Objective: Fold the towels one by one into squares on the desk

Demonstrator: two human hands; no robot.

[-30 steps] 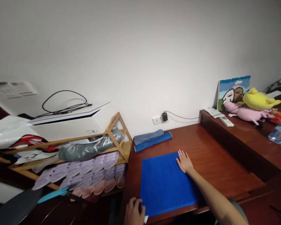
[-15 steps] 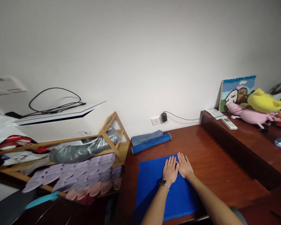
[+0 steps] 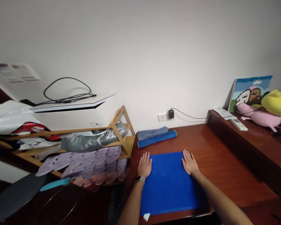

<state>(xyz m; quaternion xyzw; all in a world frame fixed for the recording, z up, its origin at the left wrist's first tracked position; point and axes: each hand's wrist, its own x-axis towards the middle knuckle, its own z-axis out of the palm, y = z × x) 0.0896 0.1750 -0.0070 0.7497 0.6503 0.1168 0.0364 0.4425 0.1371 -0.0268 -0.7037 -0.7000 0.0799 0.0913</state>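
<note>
A bright blue cloth (image 3: 170, 184) lies spread flat on the brown wooden table (image 3: 227, 175), with a small white tag (image 3: 146, 216) at its near left corner. My left hand (image 3: 144, 165), with a watch (image 3: 139, 179) on the wrist, rests flat on the cloth's far left corner, fingers stretched out. At the far right corner my right hand (image 3: 189, 162) lies flat as well, fingers extended over the cloth's edge. Behind the cloth, a rolled blue cloth (image 3: 157, 138) and a rolled grey-blue cloth (image 3: 152, 133) lie side by side near the wall.
To the left stands a wooden rack (image 3: 128, 142) with several lilac and pink slippers (image 3: 84, 160) and a white box (image 3: 72, 117) on top. A raised ledge (image 3: 255, 143) on the right bears a remote control (image 3: 239, 124) and plush toys (image 3: 263, 115). A black charger (image 3: 171, 113) sits in the wall socket.
My left hand has slid left, from beside the right hand to the cloth's far left corner. The right hand stays at the far right corner. The view has shifted slightly left.
</note>
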